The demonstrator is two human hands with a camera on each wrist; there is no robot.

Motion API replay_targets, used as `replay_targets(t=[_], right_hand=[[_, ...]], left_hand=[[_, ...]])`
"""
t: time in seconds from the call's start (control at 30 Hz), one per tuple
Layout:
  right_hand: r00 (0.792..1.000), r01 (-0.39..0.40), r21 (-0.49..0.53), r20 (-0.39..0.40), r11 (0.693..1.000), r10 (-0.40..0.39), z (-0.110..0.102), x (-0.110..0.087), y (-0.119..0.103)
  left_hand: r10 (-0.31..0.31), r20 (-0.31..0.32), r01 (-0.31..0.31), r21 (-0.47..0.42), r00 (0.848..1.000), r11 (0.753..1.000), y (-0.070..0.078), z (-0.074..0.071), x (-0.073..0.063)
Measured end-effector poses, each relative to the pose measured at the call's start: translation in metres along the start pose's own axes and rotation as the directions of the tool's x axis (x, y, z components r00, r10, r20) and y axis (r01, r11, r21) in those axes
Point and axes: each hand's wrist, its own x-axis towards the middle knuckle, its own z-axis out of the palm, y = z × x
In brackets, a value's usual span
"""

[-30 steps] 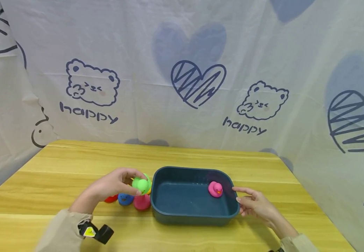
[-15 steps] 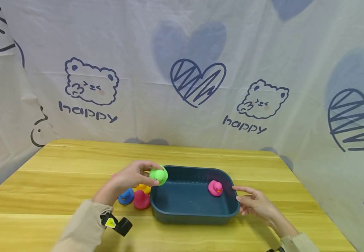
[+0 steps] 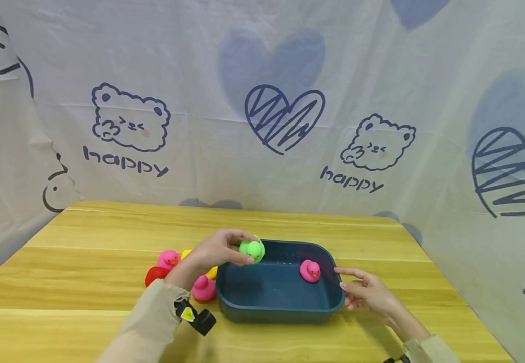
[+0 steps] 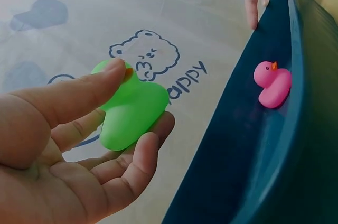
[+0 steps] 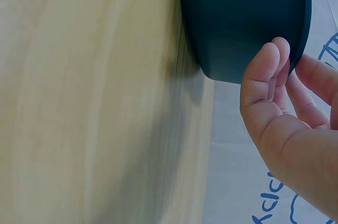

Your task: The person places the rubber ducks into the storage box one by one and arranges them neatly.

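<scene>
My left hand (image 3: 223, 249) holds a green rubber duck (image 3: 251, 250) in the air over the left part of a dark blue plastic basin (image 3: 280, 316). In the left wrist view the duck (image 4: 134, 110) sits between the thumb and the curled fingers. A pink rubber duck (image 3: 310, 271) rests inside the basin near its right end, also seen in the left wrist view (image 4: 273, 84). My right hand (image 3: 371, 297) holds the basin's right end, its fingers and thumb at the rim. In the right wrist view the curled fingers (image 5: 261, 71) lie by the basin's outer wall (image 5: 237, 28).
Left of the basin several rubber ducks stand in a cluster, among them a pink one (image 3: 169, 259), a red one (image 3: 155, 276) and a darker pink one (image 3: 203, 289). My left forearm partly covers them. A printed cloth (image 3: 208, 126) hangs behind the wooden table (image 3: 121, 222).
My left hand has carried the green duck rightward from above the duck cluster, past the basin's left rim to over its inside. The right hand, basin and pink duck inside stay put.
</scene>
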Motion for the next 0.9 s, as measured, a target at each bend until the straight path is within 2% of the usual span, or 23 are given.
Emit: replay_targets(t=[0.53,0.67,0.9], right_hand=[[0.999,0.034,-0.013,0.015,0.999,-0.034,-0.002,0.0,0.003],[0.999,0.044,-0.009,0.02,0.999,-0.044,-0.002,0.0,0.003],[0.999,0.034,0.002,0.018,0.999,-0.034,-0.002,0.001,0.004]], left_hand=[[0.043,0.008,-0.043,-0.015,0.999,0.999,0.006,0.013,0.031],[0.033,-0.012,-0.034,-0.048,0.999,0.998,0.007,0.018,0.04],[-0.015,-0.053,0.006,-0.158,0.998,0.987,0.006,0.029,0.059]])
